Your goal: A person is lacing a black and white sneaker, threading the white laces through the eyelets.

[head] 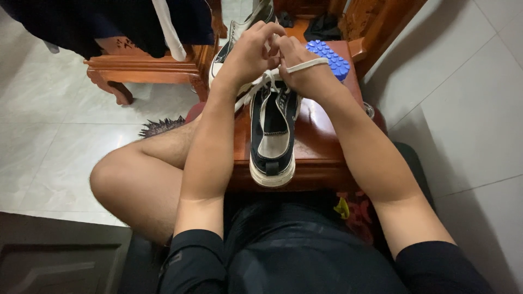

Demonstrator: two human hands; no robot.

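Black sneaker with a white sole, lying flat on a dark red wooden bench, heel end toward the viewer, toe end away under the hands. White shoelace drawn from the sneaker's eyelets, one strand looped over the back of the right hand, another strand trailing down to the left of the sneaker past the left wrist. Left hand and right hand brought together above the sneaker's toe end, fingertips meeting, both pinched shut on the shoelace. Forearms running down either side of the sneaker, flanking it without resting on it.

Blue studded block just beyond the sneaker's toe, on the right, partly hidden behind the right hand. Second shoe, light-coloured with a dark trim, beyond the sneaker to the left, leaning behind the left hand; contact with the sneaker not discernible. Carved wooden furniture further left of the sneaker, dark clothes hanging over it. Bare knee bent to the left of the sneaker, level with its heel. Pale tiled floor well to the right of the sneaker. Small dark fringed mat on the floor left of the sneaker, partly hidden by the leg.
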